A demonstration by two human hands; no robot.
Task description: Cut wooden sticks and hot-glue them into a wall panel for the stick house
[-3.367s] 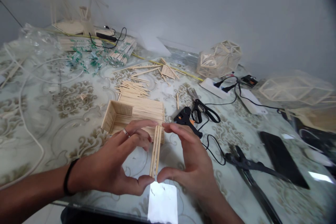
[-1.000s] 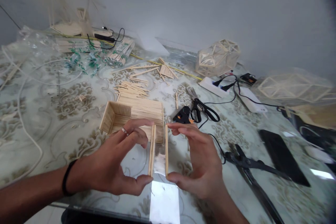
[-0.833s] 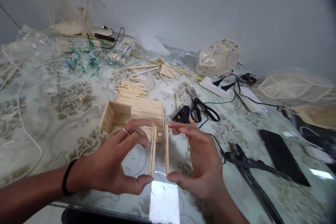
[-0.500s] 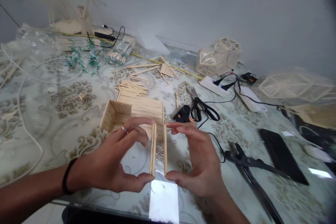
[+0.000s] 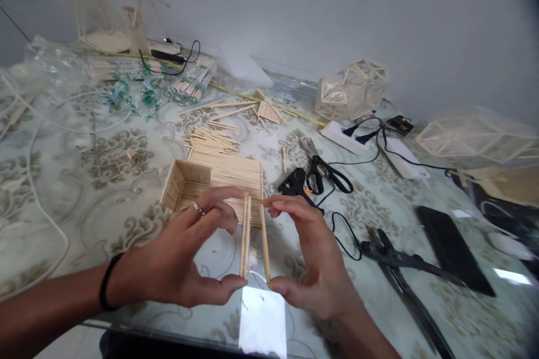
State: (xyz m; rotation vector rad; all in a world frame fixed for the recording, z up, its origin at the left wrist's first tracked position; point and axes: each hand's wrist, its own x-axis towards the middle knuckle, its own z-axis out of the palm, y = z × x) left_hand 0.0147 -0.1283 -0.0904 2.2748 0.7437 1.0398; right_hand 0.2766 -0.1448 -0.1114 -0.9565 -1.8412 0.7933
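Between its thumb and forefinger, my left hand [image 5: 189,247] pinches a pair of thin wooden sticks [image 5: 245,238] lying side by side, gripped by their ends. A single wooden stick [image 5: 265,242] is held the same way, end to end, in my right hand [image 5: 311,258]. A narrow gap separates the two, a little wider at the near end. Just beyond my fingers lies a small box-like structure of sticks [image 5: 185,179], joined to a flat stick panel [image 5: 238,171]; my fingers hide part of its near side.
Loose sticks [image 5: 213,140] lie behind the panel. To the right are a black glue gun [image 5: 293,182], scissors [image 5: 324,171], large cutters [image 5: 396,261] and a black phone [image 5: 455,249]. Farther back stand a power strip [image 5: 345,137], bundled sticks [image 5: 193,81] and a stick-framed model [image 5: 351,90].
The right-hand stick has tilted, its near end swinging slightly right and its far end slightly left. My left hand and its sticks are almost unmoved.
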